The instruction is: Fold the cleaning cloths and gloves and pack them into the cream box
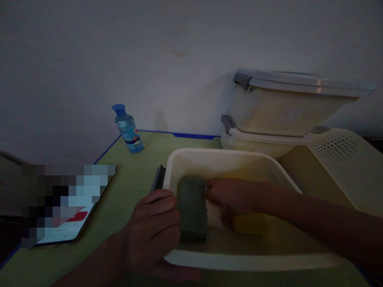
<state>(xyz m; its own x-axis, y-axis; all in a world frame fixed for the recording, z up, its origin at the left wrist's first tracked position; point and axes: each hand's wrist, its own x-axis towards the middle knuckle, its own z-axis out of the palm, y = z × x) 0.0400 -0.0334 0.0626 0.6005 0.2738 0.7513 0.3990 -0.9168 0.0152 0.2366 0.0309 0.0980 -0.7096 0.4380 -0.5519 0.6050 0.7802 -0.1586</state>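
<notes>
A white plastic tub point(239, 261) with a grey side handle point(158, 178) stands on the table in front of me. My left hand point(155, 231) is closed round its left rim, thumb below the edge. Inside, a dark green mesh-textured sponge-like block point(193, 209) lies against the left wall. My right hand point(242, 197) reaches in from the right with fingers curled together, their tips close to the block's right side. What these fingers hold, if anything, is hidden. Under that hand lies a dull yellow object point(251, 224), partly covered and too dim to name.
A blue-capped bottle point(128, 131) of clear blue liquid stands at the table's back left. On the left lies a flat pad or booklet point(77, 211), partly pixelated. Stacked lidded storage boxes point(287, 107) and a perforated white basket point(338, 147) stand at the right.
</notes>
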